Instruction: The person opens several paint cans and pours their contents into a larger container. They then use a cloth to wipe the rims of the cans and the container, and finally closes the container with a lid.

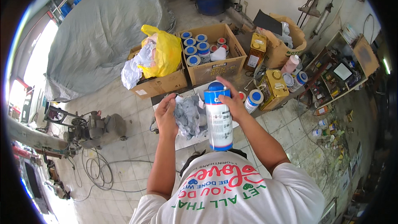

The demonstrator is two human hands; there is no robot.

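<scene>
A tall white can with blue bands (220, 126) is held upright in front of my chest. My right hand (234, 103) is closed round its upper part from the right, thumb on the near side. My left hand (166, 114) pinches the edge of a crumpled grey rag (190, 114), which hangs just left of the can. Beyond my hands stands an open cardboard box (215, 67) with several blue-lidded cans (203, 52) and a few red-topped ones. Beside it, another box (161, 84) is stuffed with a yellow plastic bag (166, 56) and white cloth (139, 66).
To the right are gold rectangular tins (274, 87), a blue-lidded can (253, 99) and a large paper sack (290, 39). An open shelf unit (344, 70) stands farther right. A grey sheet (103, 29) drapes something large at the left, near a compressor (97, 128) and a coiled hose (99, 170).
</scene>
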